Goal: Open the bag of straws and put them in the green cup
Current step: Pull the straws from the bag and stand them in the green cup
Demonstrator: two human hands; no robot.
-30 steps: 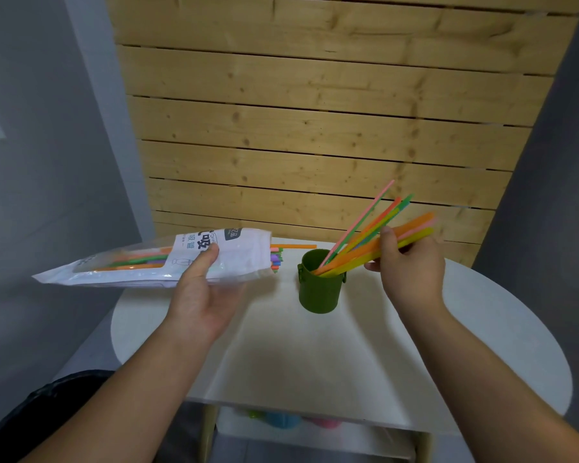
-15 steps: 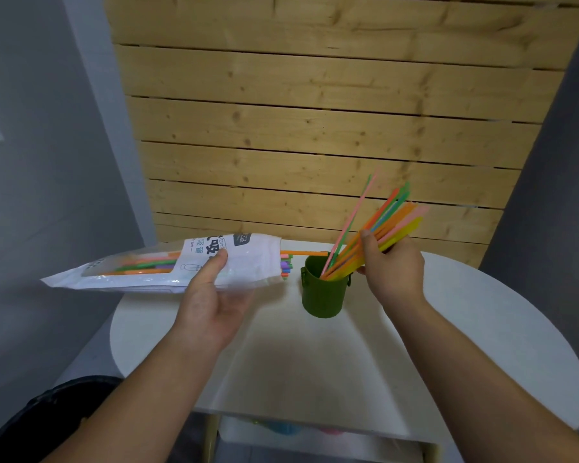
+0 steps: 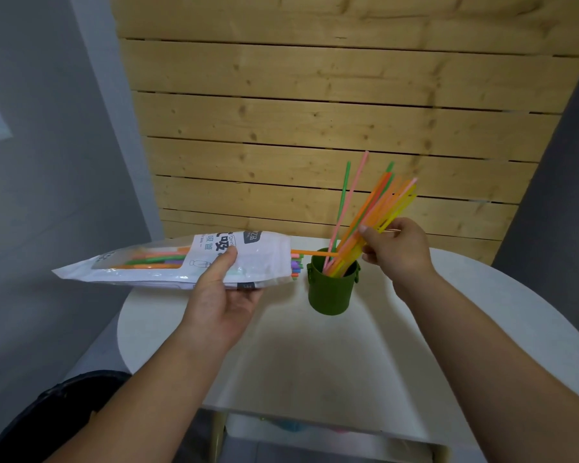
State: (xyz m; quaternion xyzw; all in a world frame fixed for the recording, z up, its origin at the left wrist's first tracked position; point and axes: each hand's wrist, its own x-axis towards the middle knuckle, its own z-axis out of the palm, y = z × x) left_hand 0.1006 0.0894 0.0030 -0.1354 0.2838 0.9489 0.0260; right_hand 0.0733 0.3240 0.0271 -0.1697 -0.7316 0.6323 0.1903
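A green cup (image 3: 331, 289) stands upright on the round white table (image 3: 482, 345). Several coloured straws (image 3: 375, 208) lean in it, their lower ends inside the cup and their tops pointing up and right. My right hand (image 3: 396, 250) grips this bunch just above the cup's rim. My left hand (image 3: 223, 295) holds the white and clear straw bag (image 3: 168, 262) level above the table's left side, thumb on top. The bag's open end faces the cup, and more straws poke out there; one orange straw (image 3: 315, 252) reaches the cup's rim.
A wall of light wooden planks (image 3: 315, 128) rises right behind the table. Grey walls stand on both sides. Under the tabletop a lower shelf (image 3: 298, 429) holds blurred blue and pink things. A dark object (image 3: 47, 412) sits at the lower left.
My right hand has tipped the bunch of straws more upright in the cup and moved closer to its rim. The bag has shifted a little toward the cup.
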